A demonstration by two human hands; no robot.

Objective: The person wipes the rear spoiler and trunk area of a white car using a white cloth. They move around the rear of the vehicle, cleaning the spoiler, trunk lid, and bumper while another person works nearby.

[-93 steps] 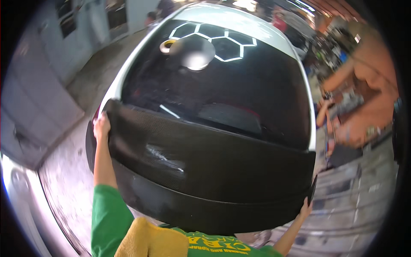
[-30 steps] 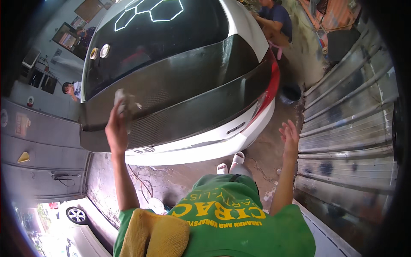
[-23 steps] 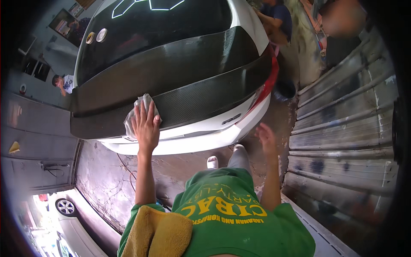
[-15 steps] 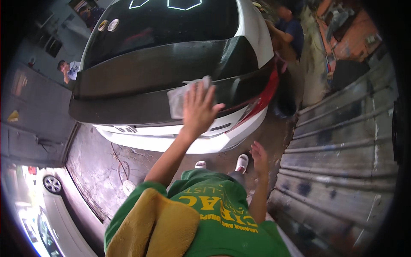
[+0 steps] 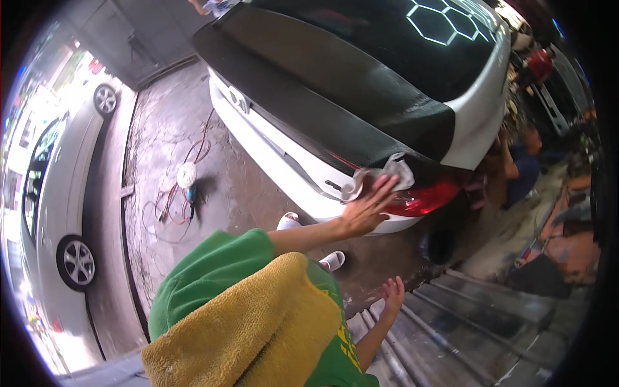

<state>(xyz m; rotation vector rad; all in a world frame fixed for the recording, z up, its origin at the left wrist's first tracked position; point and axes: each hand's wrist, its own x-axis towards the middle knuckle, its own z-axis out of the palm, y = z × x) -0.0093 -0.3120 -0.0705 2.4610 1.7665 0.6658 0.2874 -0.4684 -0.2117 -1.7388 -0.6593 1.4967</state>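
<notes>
My left hand (image 5: 366, 211) lies flat, fingers stretched out, over a crumpled light-grey cloth (image 5: 401, 170). The cloth is pressed against the rear corner of a white car (image 5: 255, 138), beside its red tail light (image 5: 431, 197) and below the dark trunk lid (image 5: 293, 84). Low on the right, apart from the car, my right hand (image 5: 393, 295) hangs in the air with fingers parted and nothing in it. A thick yellow towel (image 5: 248, 322) is draped over my left shoulder, across the green shirt.
On the concrete floor to the left lies a blue power tool with a round white pad (image 5: 186, 174) and a looping cord. A silver car (image 5: 71, 193) stands farther left. Another person (image 5: 523, 171) crouches by the car's right side. Ribbed metal panels (image 5: 445, 316) are at lower right.
My left hand has carried the cloth from the middle of the trunk edge rightward to the tail light corner. The view has swung right, and my right hand remains free.
</notes>
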